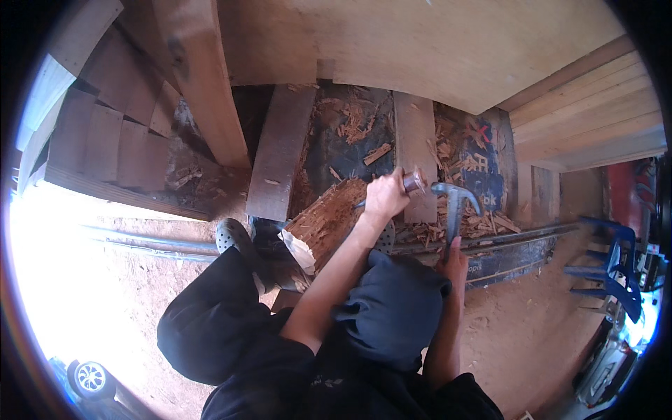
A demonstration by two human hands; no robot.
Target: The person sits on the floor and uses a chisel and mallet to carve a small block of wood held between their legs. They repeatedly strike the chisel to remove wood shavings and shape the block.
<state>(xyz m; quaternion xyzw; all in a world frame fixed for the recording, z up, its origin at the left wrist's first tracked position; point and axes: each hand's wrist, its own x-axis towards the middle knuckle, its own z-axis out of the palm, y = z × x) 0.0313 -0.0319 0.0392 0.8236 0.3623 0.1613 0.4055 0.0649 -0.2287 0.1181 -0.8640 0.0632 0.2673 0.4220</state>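
My left hand (pixel 387 196) is closed around a chisel, its brown handle end (pixel 415 180) sticking out to the right. A short bit of its metal shaft shows on the other side of the fist, towards a rough chunk of wood (pixel 326 217). That chunk lies tilted between my feet, its upper face carved and splintered and its near end pale. In my right hand (pixel 455 260) is a claw hammer (pixel 455 206), held upright by the handle. The hammer's head is close to the chisel's handle end, with a small gap between them. The chisel's tip is hard to make out.
Wood chips (pixel 353 122) and shavings litter the dark sheet and the planks (pixel 281 150) ahead. A thick wooden post (pixel 203 77) leans at the left, below a large plywood panel (pixel 406 42). Stacked boards (pixel 588 112) and a blue chair (pixel 616 266) are at the right.
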